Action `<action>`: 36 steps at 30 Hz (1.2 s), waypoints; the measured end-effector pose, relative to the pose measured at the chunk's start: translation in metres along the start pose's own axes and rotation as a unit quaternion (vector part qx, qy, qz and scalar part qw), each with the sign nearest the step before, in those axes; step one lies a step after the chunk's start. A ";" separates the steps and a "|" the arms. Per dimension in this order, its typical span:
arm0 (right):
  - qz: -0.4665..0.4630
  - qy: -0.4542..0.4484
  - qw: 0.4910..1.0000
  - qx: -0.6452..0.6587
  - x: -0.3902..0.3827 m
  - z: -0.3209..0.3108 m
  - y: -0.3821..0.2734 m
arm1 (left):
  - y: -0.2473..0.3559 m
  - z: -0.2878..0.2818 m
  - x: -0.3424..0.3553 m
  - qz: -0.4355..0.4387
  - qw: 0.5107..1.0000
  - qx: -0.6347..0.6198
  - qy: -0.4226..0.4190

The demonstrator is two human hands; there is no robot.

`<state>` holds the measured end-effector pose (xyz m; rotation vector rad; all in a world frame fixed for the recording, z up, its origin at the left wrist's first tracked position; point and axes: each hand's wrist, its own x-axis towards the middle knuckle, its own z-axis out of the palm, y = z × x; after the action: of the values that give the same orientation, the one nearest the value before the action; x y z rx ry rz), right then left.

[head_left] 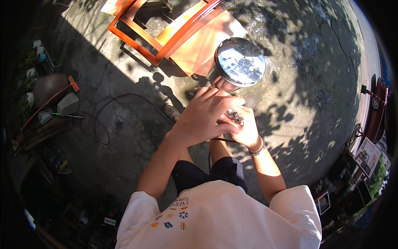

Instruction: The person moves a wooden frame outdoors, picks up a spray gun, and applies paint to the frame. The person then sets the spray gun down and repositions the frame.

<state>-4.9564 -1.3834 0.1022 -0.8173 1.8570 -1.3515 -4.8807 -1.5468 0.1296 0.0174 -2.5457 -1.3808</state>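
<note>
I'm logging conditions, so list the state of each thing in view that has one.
Canister: closed, lid on.
Metal fitting: held, partly covered by the hands.
Left hand: bent, palm down, grip hidden.
Right hand: curled around the metal fitting.
Hose: slack, curving over the ground.
Bracelet: worn on the right wrist.
Orange furniture: partly sunlit, untouched.
</note>
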 end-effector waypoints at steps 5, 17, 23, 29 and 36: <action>-0.122 -0.040 0.992 -0.019 0.007 -0.002 0.006 | -0.003 0.003 -0.006 0.065 0.995 0.071 0.001; -0.035 -0.028 0.999 0.027 0.007 0.005 -0.007 | -0.007 -0.010 -0.012 -0.017 0.994 -0.100 0.047; -0.064 -0.029 0.998 -0.005 0.009 0.005 -0.003 | -0.009 -0.011 -0.010 0.015 0.995 -0.079 0.052; -0.043 -0.018 0.999 0.009 0.011 0.007 -0.008 | -0.011 -0.011 -0.011 0.026 0.996 -0.061 0.058; 0.087 0.003 0.991 0.101 0.020 -0.010 -0.014 | -0.008 0.005 -0.026 -0.080 0.939 -0.111 0.316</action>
<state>-4.9749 -1.3979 0.1145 -0.5358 1.7190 -1.4033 -4.8574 -1.5438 0.1148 0.5474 -1.8821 -1.4194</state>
